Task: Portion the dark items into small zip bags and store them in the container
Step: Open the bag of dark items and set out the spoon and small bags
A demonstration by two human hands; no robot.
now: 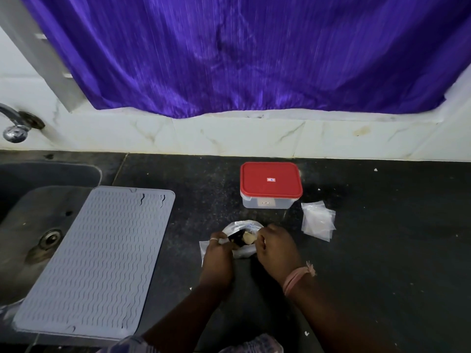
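A clear plastic bag lies open on the black counter, with dark items and a pale lump inside its mouth. My left hand grips the bag's left edge. My right hand pinches the right edge, and the two hold the mouth apart. Behind them stands a clear container with a red lid, closed. A small pile of empty zip bags lies to the right of the hands.
A grey ribbed mat covers part of the steel sink on the left, with a tap above. A marble ledge and purple curtain back the black counter.
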